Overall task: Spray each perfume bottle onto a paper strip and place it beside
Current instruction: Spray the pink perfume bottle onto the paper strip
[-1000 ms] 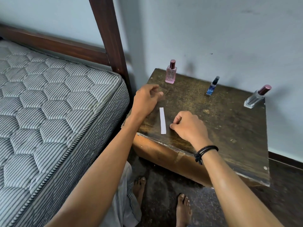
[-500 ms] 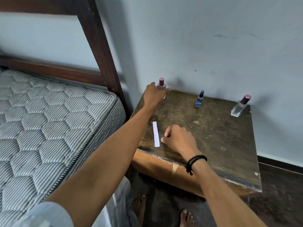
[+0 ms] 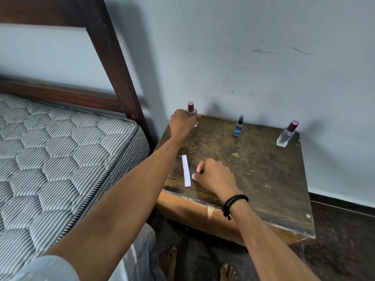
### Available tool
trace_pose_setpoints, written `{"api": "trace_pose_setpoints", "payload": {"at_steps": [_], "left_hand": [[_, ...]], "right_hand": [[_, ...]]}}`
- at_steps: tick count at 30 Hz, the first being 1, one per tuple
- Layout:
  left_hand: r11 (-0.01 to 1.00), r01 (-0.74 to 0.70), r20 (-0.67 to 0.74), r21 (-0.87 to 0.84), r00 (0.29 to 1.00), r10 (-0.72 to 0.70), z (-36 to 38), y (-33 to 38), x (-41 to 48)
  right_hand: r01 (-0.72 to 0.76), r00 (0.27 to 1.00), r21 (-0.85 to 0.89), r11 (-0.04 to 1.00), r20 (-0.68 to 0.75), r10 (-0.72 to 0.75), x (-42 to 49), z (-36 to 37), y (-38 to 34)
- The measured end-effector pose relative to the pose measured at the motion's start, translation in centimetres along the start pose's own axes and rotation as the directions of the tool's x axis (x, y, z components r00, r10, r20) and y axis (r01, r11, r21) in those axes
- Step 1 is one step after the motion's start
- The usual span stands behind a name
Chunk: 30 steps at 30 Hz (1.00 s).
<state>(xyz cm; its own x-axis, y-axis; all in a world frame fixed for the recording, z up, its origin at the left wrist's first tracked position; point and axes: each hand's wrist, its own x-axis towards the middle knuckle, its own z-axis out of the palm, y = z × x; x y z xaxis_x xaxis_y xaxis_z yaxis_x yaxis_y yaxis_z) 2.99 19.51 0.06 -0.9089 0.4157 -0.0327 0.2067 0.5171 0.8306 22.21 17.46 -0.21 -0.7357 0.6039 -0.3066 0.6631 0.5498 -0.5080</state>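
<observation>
My left hand (image 3: 182, 123) is wrapped around the pink perfume bottle (image 3: 191, 109) at the back left corner of the dark wooden table (image 3: 253, 169); only the bottle's maroon cap and shoulder show. A small blue bottle (image 3: 238, 126) stands at the back middle. A clear bottle with a maroon cap (image 3: 287, 134) stands at the back right. A white paper strip (image 3: 186, 170) lies flat near the front left. My right hand (image 3: 213, 175) rests on the table just right of the strip, fingers curled, thumb close to the strip's edge.
A bed with a striped quilted mattress (image 3: 60, 159) and a dark wooden frame post (image 3: 113, 63) stands close on the left. A grey wall (image 3: 263, 57) runs right behind the bottles. Bare feet (image 3: 168, 262) stand on the dark floor below the table's front edge.
My left hand went from near the strip to the back left corner and closed on the pink bottle. My right hand stayed beside the strip. The view tilted up.
</observation>
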Motion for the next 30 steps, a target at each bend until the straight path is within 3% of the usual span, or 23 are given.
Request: {"api": "trace_pose_setpoints", "payload": {"at_steps": [11,18,30], "left_hand": [[0.997,-0.055,0.025,-0.058,0.998,0.057,-4.0,-1.3,-6.5],[0.993,-0.076,-0.05,-0.095,0.996,0.072,-6.2,-3.4,-10.6],[0.993,-0.1,0.062,-0.056,0.993,0.104,-7.0,-5.7,-12.8]], "right_hand": [[-0.002,0.997,0.009,1.0,-0.079,0.003,-0.2,-0.9,0.6],[-0.007,0.977,0.079,0.997,-0.214,0.024,0.0,-1.5,0.4],[0.076,0.975,0.279,0.957,-0.224,-0.012,0.3,-1.5,0.0]]}}
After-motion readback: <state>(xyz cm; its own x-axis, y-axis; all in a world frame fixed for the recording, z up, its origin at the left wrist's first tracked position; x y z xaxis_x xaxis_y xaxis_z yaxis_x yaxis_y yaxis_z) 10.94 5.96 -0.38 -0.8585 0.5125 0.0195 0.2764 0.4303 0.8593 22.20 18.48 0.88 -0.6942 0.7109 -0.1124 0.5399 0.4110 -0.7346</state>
